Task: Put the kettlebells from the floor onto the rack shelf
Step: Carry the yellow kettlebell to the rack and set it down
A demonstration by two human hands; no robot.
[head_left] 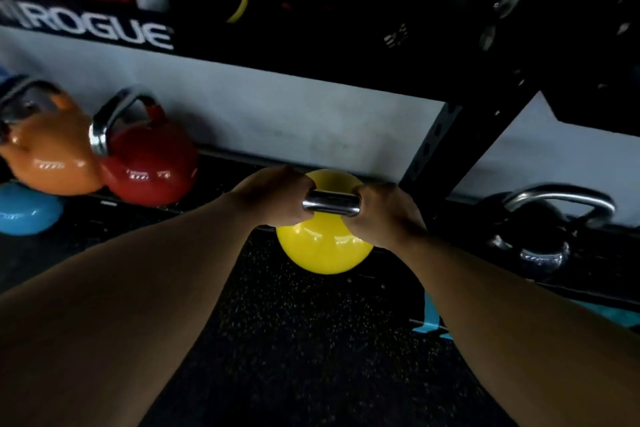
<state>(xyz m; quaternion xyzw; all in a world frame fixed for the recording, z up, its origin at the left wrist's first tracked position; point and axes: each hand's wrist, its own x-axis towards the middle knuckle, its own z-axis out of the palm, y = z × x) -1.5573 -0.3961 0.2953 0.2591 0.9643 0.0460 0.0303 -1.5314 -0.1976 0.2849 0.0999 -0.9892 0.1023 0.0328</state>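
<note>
Hands share the load here: I see left hand (273,196) and right hand (381,215) both curled tight round the steel handle (330,203) of the yellow kettlebell (323,250), poised at the low rack shelf (221,180) beside the red kettlebell (152,166).

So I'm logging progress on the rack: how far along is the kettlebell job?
Done: orange kettlebell and red kettlebell apparently sit on the low shelf. In hand: left hand and right hand grip the yellow kettlebell. Whether the black kettlebell remains is unclear.
</note>
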